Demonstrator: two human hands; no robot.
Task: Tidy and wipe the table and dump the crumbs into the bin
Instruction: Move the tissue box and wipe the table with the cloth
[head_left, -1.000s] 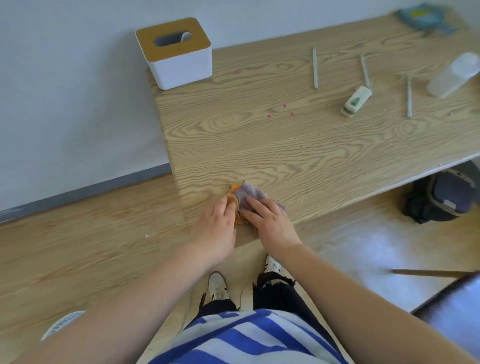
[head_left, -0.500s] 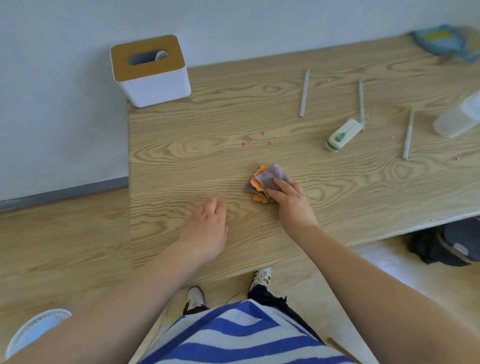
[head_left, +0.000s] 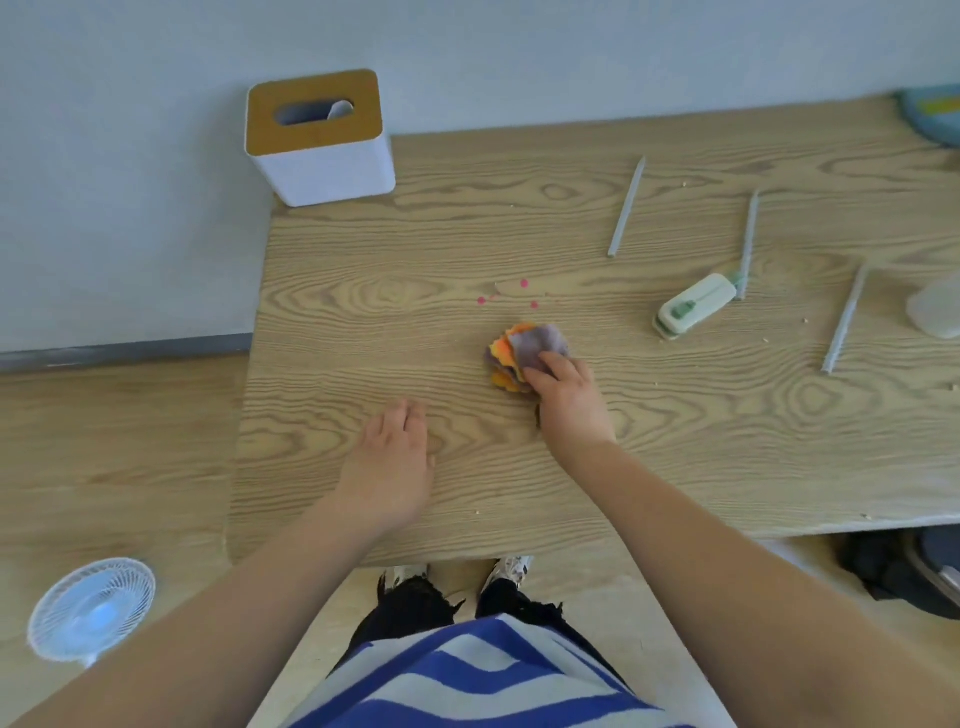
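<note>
The job was only just begun, as far as could be judged. The right hand (head_left: 569, 397) pressed down on a bunched-up cloth (head_left: 524, 353) near the middle of the table (head_left: 363, 332), with its fingers curled over the top of the cloth and gripping it. The cloth looked soft and floppy, grey on one side with orange and yellow folds showing. The left hand (head_left: 392, 457) lay flat on the bare wood closer to the front edge, its fingers loose and holding nothing. Little pink spots (head_left: 506, 296) sat just behind the cloth and had not been wiped yet. Tiny pale crumbs (head_left: 808, 321) were scattered toward the right edge and a few lay near the front edge, so the wiping probably had a long way to go. Nothing had been tidied either. Three thin grey sticks (head_left: 626, 208), long and straight like pencils, lay apart from each other on the back right part of the table. A small white and green plastic thing (head_left: 693, 306), smooth with rounded ends, lay between them. A cloudy plastic container (head_left: 935, 306) was cut off at the right edge. A white box with a brown top and a slot (head_left: 317, 137) stood at the back left corner; it may have been the bin, but that was only a guess. The table was pale wood with wavy grain lines.
</note>
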